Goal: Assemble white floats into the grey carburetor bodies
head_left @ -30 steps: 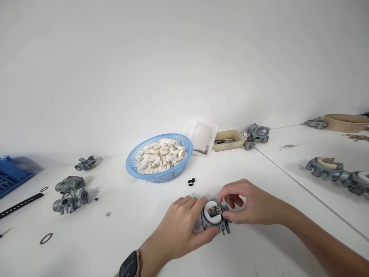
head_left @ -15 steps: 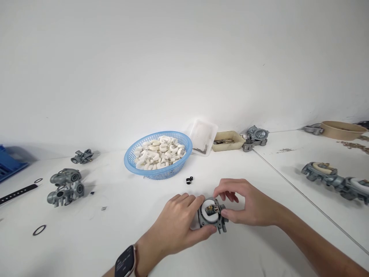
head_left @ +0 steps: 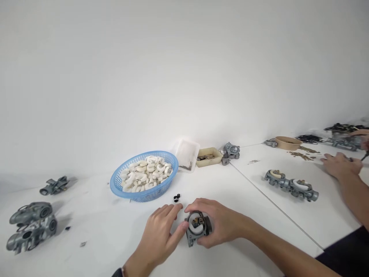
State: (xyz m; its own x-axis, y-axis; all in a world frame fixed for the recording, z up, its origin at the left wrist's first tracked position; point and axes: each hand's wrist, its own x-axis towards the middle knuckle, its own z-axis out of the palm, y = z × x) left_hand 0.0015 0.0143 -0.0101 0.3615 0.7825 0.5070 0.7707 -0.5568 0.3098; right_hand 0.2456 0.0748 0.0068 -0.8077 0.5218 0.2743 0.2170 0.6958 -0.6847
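Here both hands (head_left: 184, 231) clasp the grey carburetor (head_left: 196, 229) on the table (head_left: 100, 238).

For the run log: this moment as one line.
left hand: touches grey metal carburettor body | right hand: grips it | nearby: blue plastic basket

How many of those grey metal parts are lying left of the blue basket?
3. The small grey part lies near the wall; the rear large part and front large part sit together at the left edge. More may lie out of frame.
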